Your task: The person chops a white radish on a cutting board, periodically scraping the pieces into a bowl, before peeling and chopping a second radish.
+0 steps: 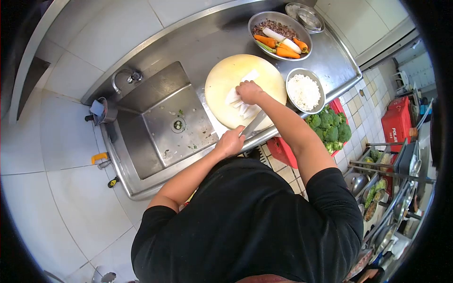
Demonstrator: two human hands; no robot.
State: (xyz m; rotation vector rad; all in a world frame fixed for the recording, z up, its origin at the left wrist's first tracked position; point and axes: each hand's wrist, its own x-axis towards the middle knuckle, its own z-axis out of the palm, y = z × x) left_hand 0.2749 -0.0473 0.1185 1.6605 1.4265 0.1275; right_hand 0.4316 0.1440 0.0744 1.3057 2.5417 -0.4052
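Observation:
A round, pale yellow cutting board (222, 75) lies on the steel counter beside the sink. My left hand (230, 142) is closed around the handle of a knife (255, 122), whose broad blade points up and right over the board's near edge. On the board my right hand (250, 92) is closed on a crumpled white cloth (245, 110), pressing it against the surface. Part of the cloth is hidden under the fingers, and a white patch shows beyond them. The knife's handle is mostly covered by my left hand.
At left is a steel sink (153, 127) with green scraps around its drain. A bowl of chopped white food (304, 92) stands right of the board; behind it, a bowl holds carrots (288, 52). Broccoli (330, 127) fills a red crate below the counter's edge.

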